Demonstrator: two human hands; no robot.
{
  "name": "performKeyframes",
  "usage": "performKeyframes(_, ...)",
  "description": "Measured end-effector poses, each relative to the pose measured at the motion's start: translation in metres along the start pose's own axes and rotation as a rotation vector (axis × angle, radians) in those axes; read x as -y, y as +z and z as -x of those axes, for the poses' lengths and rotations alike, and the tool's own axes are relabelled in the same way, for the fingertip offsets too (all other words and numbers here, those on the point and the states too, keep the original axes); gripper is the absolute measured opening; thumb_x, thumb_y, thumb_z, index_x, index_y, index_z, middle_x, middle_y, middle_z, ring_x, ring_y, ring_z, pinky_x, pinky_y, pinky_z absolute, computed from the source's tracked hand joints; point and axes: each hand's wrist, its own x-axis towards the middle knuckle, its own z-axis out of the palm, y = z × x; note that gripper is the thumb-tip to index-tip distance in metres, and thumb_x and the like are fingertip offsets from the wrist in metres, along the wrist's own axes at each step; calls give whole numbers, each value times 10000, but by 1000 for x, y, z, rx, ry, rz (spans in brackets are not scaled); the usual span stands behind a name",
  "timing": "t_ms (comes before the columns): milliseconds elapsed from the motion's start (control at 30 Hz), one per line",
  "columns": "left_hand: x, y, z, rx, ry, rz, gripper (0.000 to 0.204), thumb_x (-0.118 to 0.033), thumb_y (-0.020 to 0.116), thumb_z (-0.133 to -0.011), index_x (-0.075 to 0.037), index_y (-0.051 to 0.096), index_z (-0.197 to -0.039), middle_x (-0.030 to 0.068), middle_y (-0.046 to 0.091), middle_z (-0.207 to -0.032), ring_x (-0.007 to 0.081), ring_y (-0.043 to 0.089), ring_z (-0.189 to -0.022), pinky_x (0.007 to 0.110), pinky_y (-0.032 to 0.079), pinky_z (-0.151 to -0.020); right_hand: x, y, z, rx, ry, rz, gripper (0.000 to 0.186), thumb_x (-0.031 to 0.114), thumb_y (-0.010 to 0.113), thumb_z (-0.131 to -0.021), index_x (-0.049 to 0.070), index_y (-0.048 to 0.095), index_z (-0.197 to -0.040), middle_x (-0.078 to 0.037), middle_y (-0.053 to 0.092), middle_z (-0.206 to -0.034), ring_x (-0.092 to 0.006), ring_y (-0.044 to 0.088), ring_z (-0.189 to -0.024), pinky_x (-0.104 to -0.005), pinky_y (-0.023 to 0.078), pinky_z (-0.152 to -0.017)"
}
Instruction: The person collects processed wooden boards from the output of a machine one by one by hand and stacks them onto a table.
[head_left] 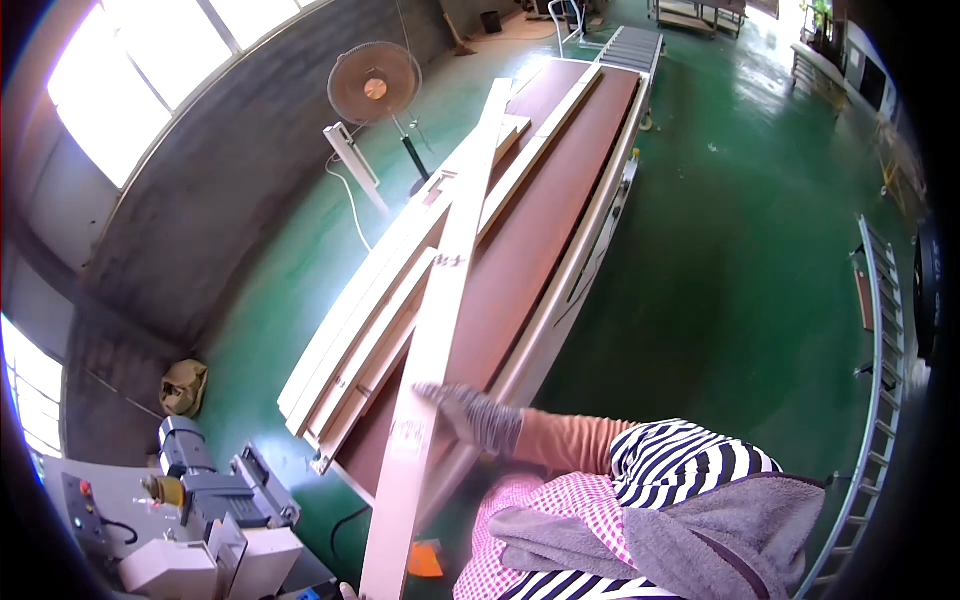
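Note:
A long pale wooden board (463,235) runs from the lower edge up across a brown conveyor belt (560,210), lying slantwise over other boards. My right hand (478,416), in a grey knit glove, grips the right edge of this board, fingers on its upper face. Of my left hand (348,592) only a fingertip shows at the lower edge, beside the board's near end; the rest is out of the picture. Under and left of the board lie several narrow wooden strips (345,345), lengthwise on the belt. Dark marks show on the board's face in two places.
A machine with a motor (215,490) stands at the lower left. Beyond the belt's left side are a round fan (375,85) and a white post (352,160). A roller conveyor (632,48) joins the far end. At the right lies a metal roller frame (880,390).

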Motion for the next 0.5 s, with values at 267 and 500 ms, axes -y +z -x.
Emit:
performKeyframes(267, 183, 157, -244, 13, -98, 862, 1022, -518, 829, -654, -140, 325, -1458, 173, 669, -1058, 393, 647, -929, 498, 503, -824, 98, -47, -170, -312, -359, -163, 329, 225, 697, -908, 68, 590, -1176, -106, 684, -1083, -243, 676, -976, -442, 575, -864)
performKeyframes(500, -4, 112, -320, -166, 403, 205, 939, -424, 865, -603, -62, 450, -1363, 131, 632, -1041, 343, 585, -965, 431, 479, -879, 156, -169, -241, -446, -216, -192, 332, 201, 691, -913, 62, 586, -1196, -110, 668, -1081, -291, 647, -1005, -518, 547, -895)
